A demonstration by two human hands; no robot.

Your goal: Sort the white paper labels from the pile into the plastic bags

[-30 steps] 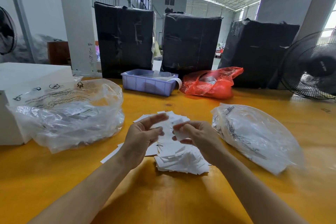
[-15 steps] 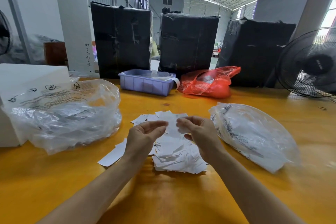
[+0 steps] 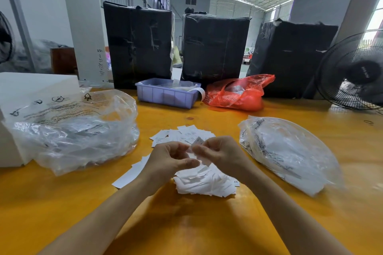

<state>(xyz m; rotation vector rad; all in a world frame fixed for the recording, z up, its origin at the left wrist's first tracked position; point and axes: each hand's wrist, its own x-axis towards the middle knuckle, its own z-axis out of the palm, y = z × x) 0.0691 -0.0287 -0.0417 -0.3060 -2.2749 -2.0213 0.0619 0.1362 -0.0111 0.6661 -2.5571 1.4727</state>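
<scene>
Pile of white paper labels (image 3: pixel 204 184) sits mid-tabletop, toward the near edge, loose labels fanned out on its far side. Both hands are raised just above it. Right hand (image 3: pixel 222 154) pinches a single label (image 3: pixel 197 143), blurred, between thumb and fingers. Left hand (image 3: pixel 167 160) has its fingers curled, tips meeting the same label; whether that grip actually has it, can't tell. Left plastic bag (image 3: pixel 76 130), crumpled, with labels inside, lies toward the left edge against a white box (image 3: pixel 31 85). Right plastic bag (image 3: pixel 290 153) lies flat toward the right edge. Along the far edge of the orange tabletop (image 3: pixel 186 234): purple bin (image 3: pixel 165 96), red bag (image 3: pixel 238 94), black fan (image 3: pixel 352 70).
</scene>
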